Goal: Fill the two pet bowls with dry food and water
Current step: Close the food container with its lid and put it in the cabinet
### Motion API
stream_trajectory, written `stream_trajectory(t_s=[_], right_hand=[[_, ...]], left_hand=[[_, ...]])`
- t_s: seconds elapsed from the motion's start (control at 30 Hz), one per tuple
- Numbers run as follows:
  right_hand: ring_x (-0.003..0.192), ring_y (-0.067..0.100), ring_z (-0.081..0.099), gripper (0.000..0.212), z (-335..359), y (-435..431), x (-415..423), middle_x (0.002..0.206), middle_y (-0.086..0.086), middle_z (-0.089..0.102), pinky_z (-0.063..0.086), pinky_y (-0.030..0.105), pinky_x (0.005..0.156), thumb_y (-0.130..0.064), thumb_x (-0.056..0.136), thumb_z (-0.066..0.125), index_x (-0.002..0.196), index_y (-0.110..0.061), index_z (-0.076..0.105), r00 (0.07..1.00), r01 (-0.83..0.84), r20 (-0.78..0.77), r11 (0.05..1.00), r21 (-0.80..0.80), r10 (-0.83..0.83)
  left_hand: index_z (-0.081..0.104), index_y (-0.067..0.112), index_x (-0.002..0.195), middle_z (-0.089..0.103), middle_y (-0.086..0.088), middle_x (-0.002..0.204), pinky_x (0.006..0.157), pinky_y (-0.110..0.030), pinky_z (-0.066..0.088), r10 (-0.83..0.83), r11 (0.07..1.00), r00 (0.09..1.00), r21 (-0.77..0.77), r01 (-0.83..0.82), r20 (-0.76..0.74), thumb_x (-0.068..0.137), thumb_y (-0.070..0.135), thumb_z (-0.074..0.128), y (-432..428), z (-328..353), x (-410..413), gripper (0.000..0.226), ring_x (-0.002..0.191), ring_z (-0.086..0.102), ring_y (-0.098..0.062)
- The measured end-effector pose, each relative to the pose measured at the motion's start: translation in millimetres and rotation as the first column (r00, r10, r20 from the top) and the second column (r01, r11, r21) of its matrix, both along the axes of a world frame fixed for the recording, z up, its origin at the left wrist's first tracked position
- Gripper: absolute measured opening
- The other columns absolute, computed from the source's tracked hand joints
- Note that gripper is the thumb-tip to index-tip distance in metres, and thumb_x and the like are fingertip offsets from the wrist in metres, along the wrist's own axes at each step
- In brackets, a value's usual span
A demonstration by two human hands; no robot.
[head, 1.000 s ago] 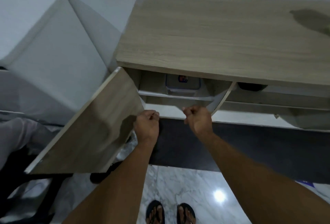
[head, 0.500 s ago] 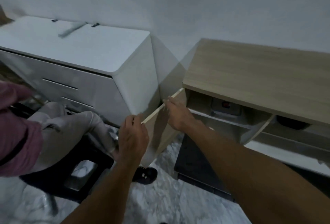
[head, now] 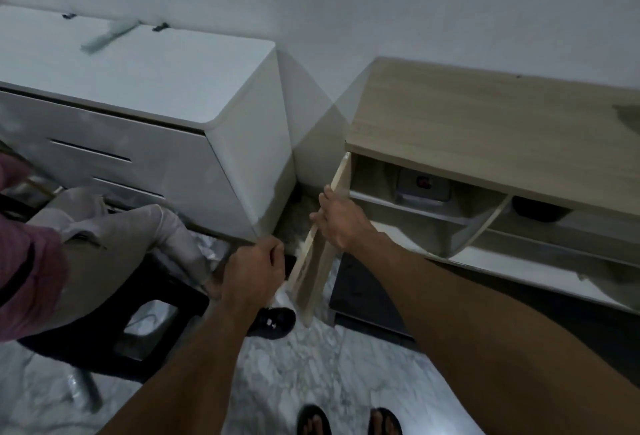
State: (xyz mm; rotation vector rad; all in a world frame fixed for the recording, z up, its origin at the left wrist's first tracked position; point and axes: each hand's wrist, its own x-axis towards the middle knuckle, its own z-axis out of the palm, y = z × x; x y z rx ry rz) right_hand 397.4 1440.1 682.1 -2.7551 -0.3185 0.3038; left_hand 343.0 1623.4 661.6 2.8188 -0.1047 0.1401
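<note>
The wooden cabinet (head: 485, 115) stands at the right with its left door (head: 317, 271) swung wide, seen almost edge-on. My right hand (head: 337, 221) grips that door's upper edge. My left hand (head: 254, 270) hovers just left of the door's lower edge, fingers curled, holding nothing I can see. On the shelf inside lies a clear lidded plastic container (head: 422, 188) with a red mark. A dark bowl-like thing (head: 536, 211) sits in the neighbouring compartment, half hidden under the top. No water is in view.
The cabinet's right door (head: 485, 226) hangs partly open. A white drawer unit (head: 145, 115) fills the left. A seated person's leg (head: 114, 247) on a black stool (head: 114, 341) and a black shoe (head: 273, 322) lie close to the open door. Marble floor below.
The left door has swung further open towards the white unit. My left hand has come off its edge and dropped lower; my right hand still holds the edge. The view has turned left.
</note>
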Motion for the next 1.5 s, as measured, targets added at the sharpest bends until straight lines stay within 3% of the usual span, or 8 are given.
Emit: stream_trajectory(t_s=[0.23, 0.5, 0.67, 1.0, 1.13, 1.2, 1.37, 1.5], right_hand=[[0.097, 0.032, 0.066, 0.025, -15, -63, -37, 0.124, 0.01, 0.063, 0.053, 0.038, 0.082, -0.018, 0.1, 0.045, 0.119, -0.01, 0.059, 0.968, 0.244, 0.033, 0.965, 0.102, -0.248], [0.093, 0.019, 0.064, 0.025, -17, -163, -76, 0.107, 0.002, 0.069, 0.056, 0.04, 0.085, -0.016, 0.092, 0.06, 0.114, -0.025, 0.068, 0.802, 0.594, -0.026, 0.79, 0.151, -0.597], [0.091, 0.028, 0.063, 0.019, -12, -199, -79, 0.099, 0.007, 0.068, 0.052, 0.038, 0.076, -0.014, 0.094, 0.053, 0.103, -0.017, 0.07, 0.764, 0.637, 0.099, 0.77, 0.034, -0.637], [0.105, 0.033, 0.054, 0.023, -10, -229, -44, 0.106, 0.015, 0.061, 0.041, 0.038, 0.082, 0.003, 0.086, 0.055, 0.104, -0.001, 0.068, 0.806, 0.571, 0.277, 0.81, -0.132, -0.523], [0.087, 0.037, 0.062, 0.015, -5, -236, -34, 0.087, 0.018, 0.066, 0.039, 0.034, 0.067, 0.009, 0.074, 0.064, 0.085, 0.001, 0.071, 0.818, 0.549, 0.308, 0.819, -0.167, -0.486], [0.066, 0.035, 0.063, 0.019, -1, -240, -30, 0.068, 0.015, 0.063, 0.032, 0.028, 0.057, 0.014, 0.054, 0.074, 0.066, 0.0, 0.067, 0.826, 0.539, 0.314, 0.82, -0.192, -0.469], [0.097, 0.032, 0.056, 0.019, -9, -246, -27, 0.101, 0.015, 0.062, 0.042, 0.037, 0.076, 0.004, 0.088, 0.052, 0.101, -0.002, 0.065, 0.848, 0.507, 0.303, 0.833, -0.221, -0.435], [0.11, 0.029, 0.05, 0.023, -3, -250, -24, 0.113, 0.009, 0.061, 0.039, 0.042, 0.09, -0.009, 0.093, 0.053, 0.114, -0.009, 0.063, 0.872, 0.47, 0.326, 0.814, -0.341, -0.366]], left_hand=[[0.067, 0.012, 0.103, 0.071, -0.01, 0.095, 0.073, -0.03, 0.043, -0.184, 0.971, 0.982, -0.159, 0.176, -0.038, 0.101, 0.025, 0.043, -80, 17, 32, 0.028, 0.085, 0.064, -0.027], [0.063, 0.01, 0.12, 0.064, -0.01, 0.121, 0.094, -0.034, 0.046, -0.441, 0.867, 0.88, -0.336, 0.367, -0.179, 0.097, 0.024, 0.047, -197, 22, 51, 0.031, 0.113, 0.059, -0.027], [0.063, 0.008, 0.121, 0.059, -0.01, 0.122, 0.093, -0.041, 0.049, -0.588, 0.804, 0.805, 0.056, 0.593, -0.084, 0.094, 0.012, 0.048, -242, 5, 61, 0.031, 0.112, 0.058, -0.027], [0.064, 0.006, 0.109, 0.064, -0.013, 0.108, 0.077, -0.038, 0.047, -0.646, 0.691, 0.76, 0.367, 0.622, -0.073, 0.09, 0.002, 0.046, -283, 25, 89, 0.026, 0.098, 0.064, -0.033], [0.071, 0.007, 0.089, 0.07, -0.01, 0.086, 0.059, -0.033, 0.049, -0.641, 0.695, 0.767, 0.419, 0.585, -0.008, 0.078, 0.001, 0.063, -289, 30, 92, 0.015, 0.073, 0.068, -0.031], [0.068, 0.007, 0.102, 0.069, -0.01, 0.098, 0.066, -0.033, 0.046, -0.633, 0.68, 0.772, 0.433, 0.592, -0.06, 0.086, 0.002, 0.054, -294, 28, 95, 0.021, 0.084, 0.068, -0.03], [0.071, 0.011, 0.075, 0.067, -0.006, 0.07, 0.047, -0.026, 0.045, -0.629, 0.663, 0.774, 0.475, 0.578, -0.064, 0.062, 0.006, 0.078, -300, 34, 100, 0.016, 0.055, 0.066, -0.025], [0.063, 0.01, 0.105, 0.067, -0.008, 0.099, 0.068, -0.033, 0.039, -0.637, 0.644, 0.769, 0.51, 0.57, -0.056, 0.093, 0.008, 0.049, -306, 29, 107, 0.019, 0.087, 0.065, -0.028]])
